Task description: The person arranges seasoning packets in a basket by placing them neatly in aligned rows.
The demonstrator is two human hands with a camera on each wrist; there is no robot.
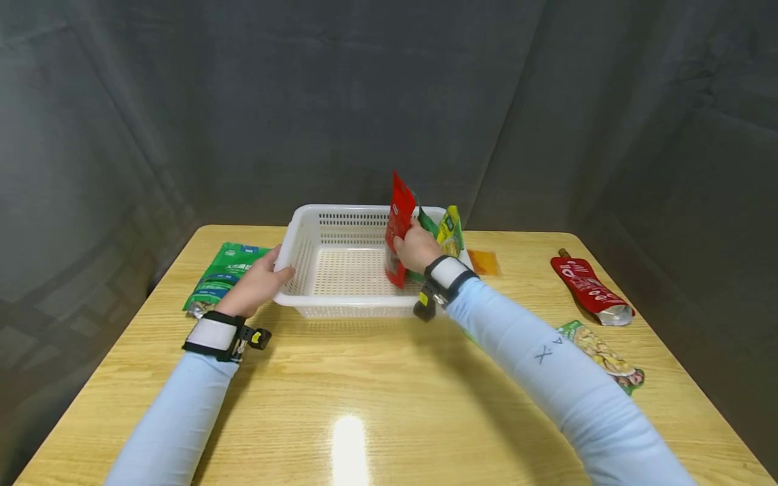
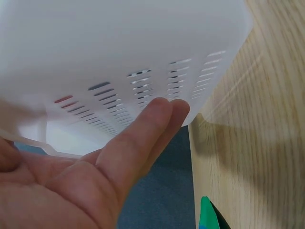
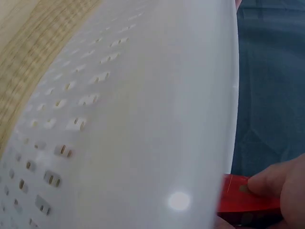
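Note:
A white perforated basket stands mid-table. My left hand holds its left wall, thumb over the rim and fingers lying straight along the outer side of the basket. My right hand grips a red pouch that stands upright inside the basket's right end. Behind it, a green pouch and a yellow pouch lean at the right wall. The right wrist view shows the basket wall up close, with fingertips pinching the red pouch.
On the wooden table, a green packet lies left of the basket. An orange sachet lies right of it. A red spout pouch and a green-yellow packet lie near the right edge. Grey fabric surrounds the table.

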